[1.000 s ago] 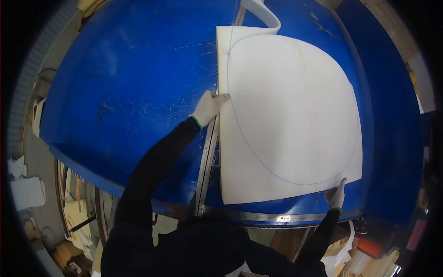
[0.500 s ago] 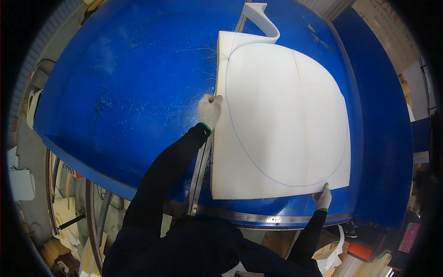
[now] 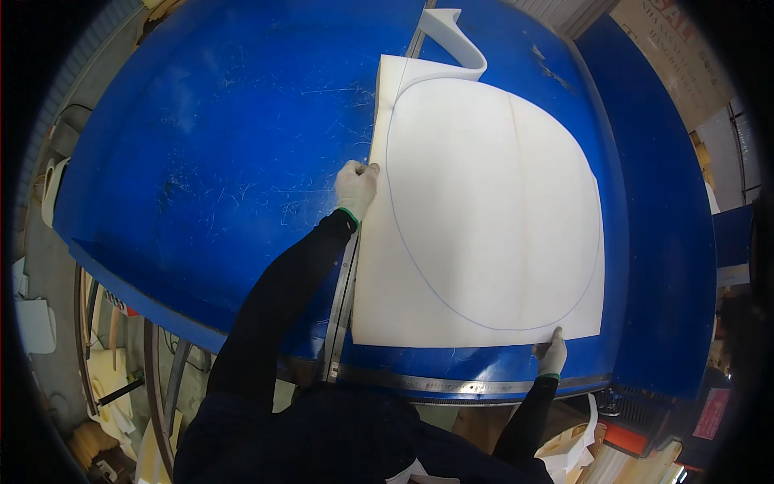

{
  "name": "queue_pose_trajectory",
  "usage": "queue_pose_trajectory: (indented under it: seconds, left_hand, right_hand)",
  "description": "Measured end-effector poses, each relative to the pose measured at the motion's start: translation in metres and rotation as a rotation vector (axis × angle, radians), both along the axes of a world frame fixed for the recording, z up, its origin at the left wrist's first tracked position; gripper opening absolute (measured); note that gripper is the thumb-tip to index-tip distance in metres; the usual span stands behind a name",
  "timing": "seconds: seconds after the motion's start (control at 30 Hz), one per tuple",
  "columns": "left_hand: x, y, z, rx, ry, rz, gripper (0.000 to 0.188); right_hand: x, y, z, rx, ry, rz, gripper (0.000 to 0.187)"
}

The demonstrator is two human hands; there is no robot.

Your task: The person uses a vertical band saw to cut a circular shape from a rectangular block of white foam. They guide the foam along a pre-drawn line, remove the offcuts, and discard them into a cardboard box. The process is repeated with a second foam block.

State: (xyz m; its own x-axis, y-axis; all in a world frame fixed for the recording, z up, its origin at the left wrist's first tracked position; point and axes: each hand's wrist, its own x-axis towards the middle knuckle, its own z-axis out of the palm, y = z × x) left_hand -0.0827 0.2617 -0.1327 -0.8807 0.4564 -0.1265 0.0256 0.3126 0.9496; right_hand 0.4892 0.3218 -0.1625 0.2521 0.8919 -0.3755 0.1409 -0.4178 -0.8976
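Observation:
A thick white foam slab (image 3: 492,218) lies on the blue table, with a curved blue outline drawn on its top face. My left hand (image 3: 355,186), in a pale glove with a green cuff edge, is closed against the slab's left edge. At the near edge, toward the right corner, my right hand (image 3: 551,352) pinches the slab with the thumb on top; its other fingers are partly hidden. A curled white foam offcut strip (image 3: 459,40) stands beyond the slab's far edge. A thin line, perhaps a blade, stands at the slab's far left part.
The scratched blue tabletop (image 3: 218,161) spreads widely to the left. A metal rail (image 3: 343,310) runs under my left forearm, and a steel ruler strip (image 3: 459,385) follows the near edge. A raised blue panel (image 3: 665,242) borders the right side. Foam scraps (image 3: 113,395) lie below on the left.
The foam slab has shifted slightly left and turned a little clockwise, its near left corner swinging left. Both hands have moved left with it, keeping their hold.

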Motion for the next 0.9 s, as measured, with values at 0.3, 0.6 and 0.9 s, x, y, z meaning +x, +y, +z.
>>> queue_pose_trajectory:
  seconds: [0.3,0.6,0.9]
  left_hand:
    - [-0.017,0.010,0.002,0.016,0.041,-0.017,0.028]
    - [-0.045,0.023,-0.004,-0.021,0.111,-0.046,0.029]
    - [-0.057,0.036,0.007,-0.090,0.084,-0.081,0.029]
  right_hand:
    - [-0.011,-0.013,-0.001,0.014,0.035,0.001,0.044]
    - [-0.033,-0.033,0.003,-0.007,0.006,0.025,0.043]
    - [-0.047,-0.049,0.006,-0.025,0.022,0.022,0.042]
